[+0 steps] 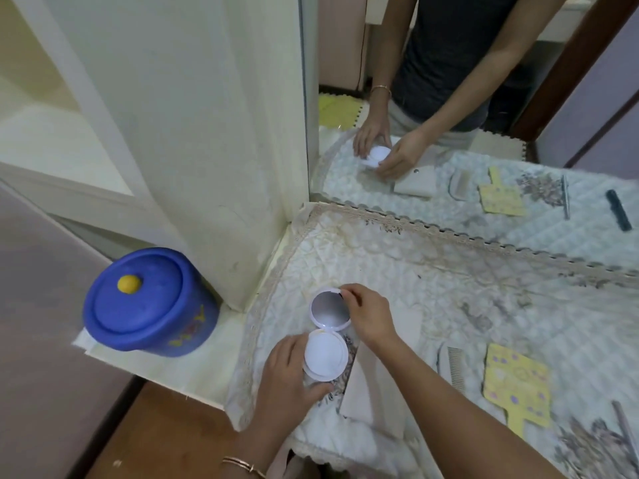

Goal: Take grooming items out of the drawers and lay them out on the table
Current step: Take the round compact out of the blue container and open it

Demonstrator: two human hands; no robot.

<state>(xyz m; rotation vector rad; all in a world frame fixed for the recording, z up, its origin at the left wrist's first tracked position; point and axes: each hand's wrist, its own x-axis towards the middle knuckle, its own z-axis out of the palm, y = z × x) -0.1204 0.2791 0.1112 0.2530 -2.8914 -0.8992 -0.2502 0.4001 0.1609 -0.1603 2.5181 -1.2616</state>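
A white round compact mirror [326,335] lies hinged open near the left end of the cloth-covered table [449,281]. My left hand [288,378] grips its lower half from the left. My right hand [368,314] pinches the rim of its upper mirrored half. To the right on the cloth lie a beige pouch [377,395], a white comb [454,369] and a yellow patterned hand mirror [517,383]. A dark thin item [622,418] shows at the right edge, partly cut off.
A large wall mirror [484,115] stands behind the table and reflects the hands and the laid-out items. A blue lidded tub [147,304] with a yellow knob sits on a low ledge to the left. A cream pillar [224,150] stands at the table's left corner.
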